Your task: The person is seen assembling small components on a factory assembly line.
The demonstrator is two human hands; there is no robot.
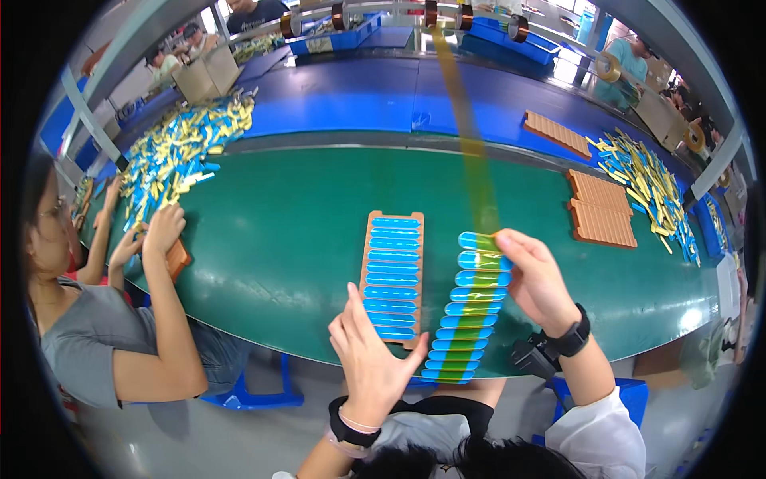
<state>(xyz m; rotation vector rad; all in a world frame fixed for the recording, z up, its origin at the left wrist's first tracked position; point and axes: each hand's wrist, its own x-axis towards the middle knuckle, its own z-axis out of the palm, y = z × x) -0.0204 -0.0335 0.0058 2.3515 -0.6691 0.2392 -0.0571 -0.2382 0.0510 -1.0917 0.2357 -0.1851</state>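
Note:
My right hand (533, 275) pinches the upper end of a taped row of blue strips (464, 322), short round-ended pieces lying side by side with amber tape (475, 172) along their middle. The tape runs on upward from that end to the rolls at the back. To the left lies a brown slotted tray (421, 271) whose grooves hold more blue strips (392, 269). My left hand (369, 343) is at the tray's near end, fingers spread, thumb between the tray and the taped row. I cannot tell whether its fingertips touch the strips.
A heap of blue and yellow strips (171, 152) lies far left, another heap (642, 191) far right. Empty brown trays (602, 209) rest beside the right heap. Tape rolls (432, 13) hang on a rail at the back. A co-worker (104, 327) handles a brown tray at left.

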